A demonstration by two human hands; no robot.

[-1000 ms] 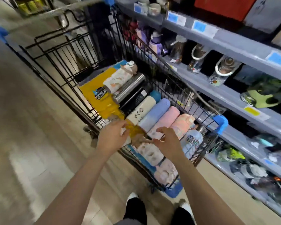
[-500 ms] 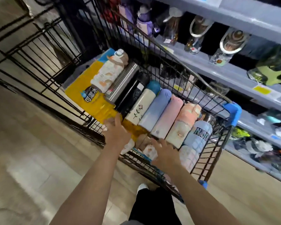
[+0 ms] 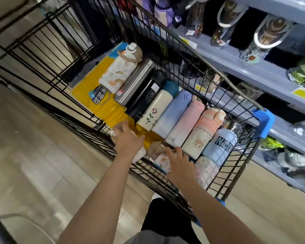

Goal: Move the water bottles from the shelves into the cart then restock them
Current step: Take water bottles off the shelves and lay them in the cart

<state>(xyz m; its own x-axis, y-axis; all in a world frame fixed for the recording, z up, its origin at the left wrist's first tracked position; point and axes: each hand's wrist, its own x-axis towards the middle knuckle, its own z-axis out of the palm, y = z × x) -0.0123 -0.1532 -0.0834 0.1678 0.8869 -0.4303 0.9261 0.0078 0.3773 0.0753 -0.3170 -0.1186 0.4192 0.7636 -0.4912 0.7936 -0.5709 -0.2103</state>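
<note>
A black wire cart holds a row of water bottles lying side by side: a white patterned bottle with a brown strap, a steel one, a black one, a cream flowered one, a blue one, a pink one, a peach one and a pale blue one. At the cart's near end lies another white patterned bottle with a brown cap. My right hand curves over its body. My left hand rests palm down, fingers spread, beside its cap.
A yellow printed bag lines the cart floor. Grey shelves on the right carry more bottles, close against the cart's side. A second cart frame stands at the far left. Pale wood floor spreads to the left.
The view has tipped down and moved closer to the cart. Both hands have stayed on the near bottle, pushed a little deeper into the basket; the left fingers have spread.
</note>
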